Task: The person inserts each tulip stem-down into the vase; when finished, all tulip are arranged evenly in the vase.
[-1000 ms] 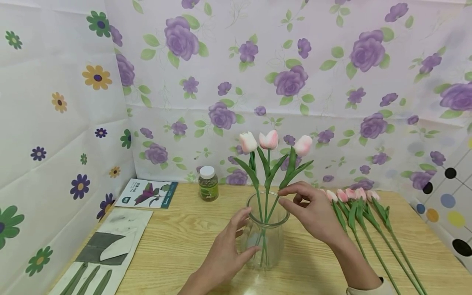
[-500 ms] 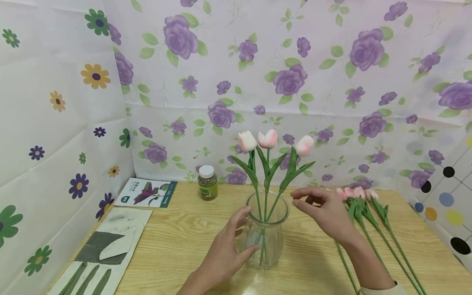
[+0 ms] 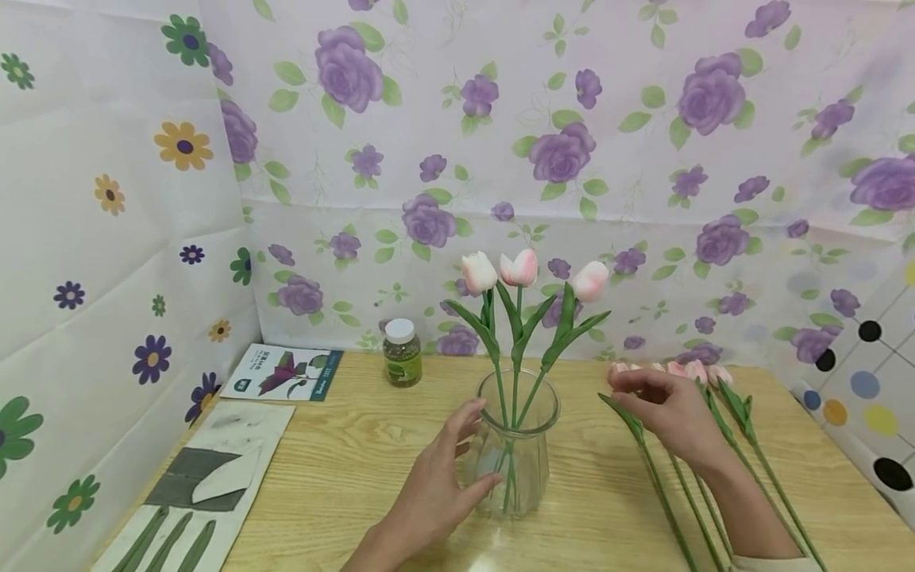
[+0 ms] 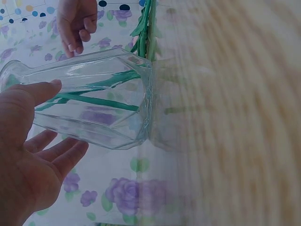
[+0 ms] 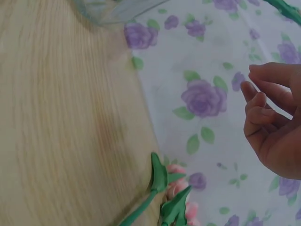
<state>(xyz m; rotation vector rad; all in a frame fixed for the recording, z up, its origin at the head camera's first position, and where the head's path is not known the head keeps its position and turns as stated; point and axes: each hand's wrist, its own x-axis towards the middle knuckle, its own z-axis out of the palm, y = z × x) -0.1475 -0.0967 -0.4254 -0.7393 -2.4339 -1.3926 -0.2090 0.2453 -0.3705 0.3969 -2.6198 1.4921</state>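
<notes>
Three artificial tulips (image 3: 519,268) stand in the glass vase (image 3: 536,469); loose tulips (image 3: 741,411) lie right of the vase, uninserted, their count partly hidden. Insertion appears under half complete. The left hand (image 3: 446,481) is loosely spread at the vase's left side; firm grip not evident. The right hand (image 3: 672,409), right of the vase, is relaxed and holds nothing visible. The vase stands on a wood-grain tabletop (image 3: 357,445); behind it hangs a rose-print backdrop (image 3: 486,159).
</notes>
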